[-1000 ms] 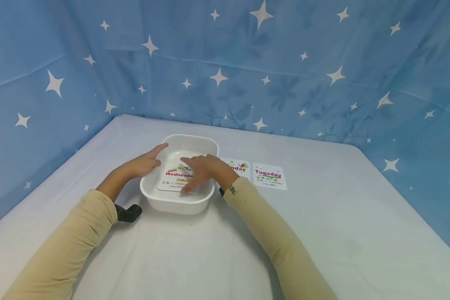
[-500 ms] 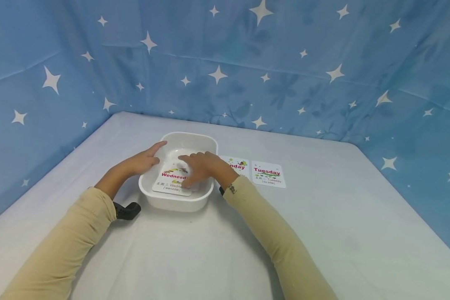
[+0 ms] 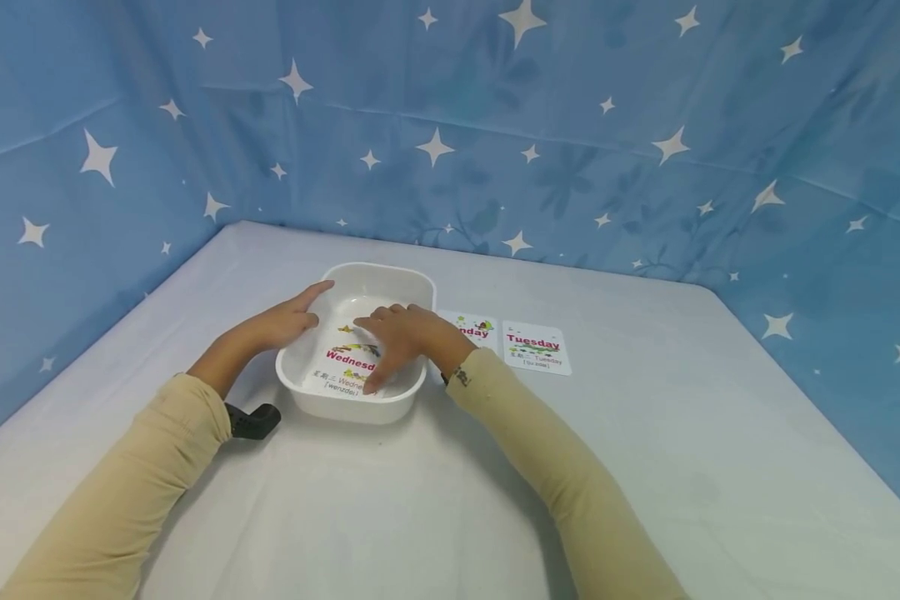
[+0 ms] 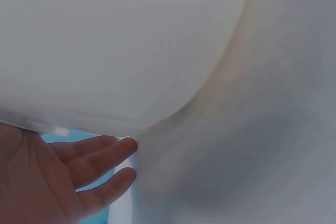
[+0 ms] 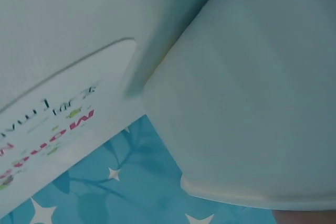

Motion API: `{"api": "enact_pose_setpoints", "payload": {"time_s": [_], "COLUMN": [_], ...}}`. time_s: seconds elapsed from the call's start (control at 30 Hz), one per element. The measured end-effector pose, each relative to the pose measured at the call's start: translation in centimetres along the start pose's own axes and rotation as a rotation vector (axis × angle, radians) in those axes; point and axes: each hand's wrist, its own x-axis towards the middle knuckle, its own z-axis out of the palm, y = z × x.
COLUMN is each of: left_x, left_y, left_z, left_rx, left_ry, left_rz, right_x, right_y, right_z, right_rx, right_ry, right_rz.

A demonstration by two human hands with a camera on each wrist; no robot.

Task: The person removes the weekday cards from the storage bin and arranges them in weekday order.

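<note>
A white plastic tub [image 3: 360, 408] stands on the table, with a "Wednesday" card [image 3: 345, 358] inside it. Over that card my right hand [image 3: 405, 337] reaches in from the right, thumb and fingers spread apart; it covers the card's right part. At the tub's left rim is my left hand [image 3: 281, 323], its index finger stretched along the rim and its thumb near the edge. Seen in the left wrist view, the other fingers [image 4: 102, 163] are extended below the rim, beside the tub's outer wall. The right wrist view shows mostly the tub's outer side [image 5: 236, 87].
Right of the tub lie a "Tuesday" card [image 3: 537, 347] and a card ending in "nday" [image 3: 487, 323], partly behind the right wrist; the right wrist view reads it as Monday [image 5: 50, 129]. A starry blue curtain [image 3: 450, 100] borders the white-covered table [image 3: 682, 400].
The Wednesday card has slid a little left and toward the front of the tub, and now looks lower inside it. Both hands have stayed nearly in place.
</note>
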Motion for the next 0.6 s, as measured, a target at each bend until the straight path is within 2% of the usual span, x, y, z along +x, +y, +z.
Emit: {"api": "enact_pose_setpoints", "payload": {"time_s": [0.13,0.37,0.6], "left_x": [0.06,-0.02,-0.26], "left_y": [-0.04,0.07,0.12], "left_z": [-0.01,-0.01,-0.14], "left_rx": [0.001,0.002,0.012], "left_ry": [-0.005,-0.012,-0.006], "left_rz": [0.007,-0.003,0.008], "right_x": [-0.04,0.08,0.15], "right_y": [0.08,0.09,-0.01], "right_z": [-0.06,0.08,-0.08], "right_rx": [-0.002,0.036,0.055], "right_ry": [0.017,-0.030,-0.024], "right_rz": [-0.009,0.016,0.024]}}
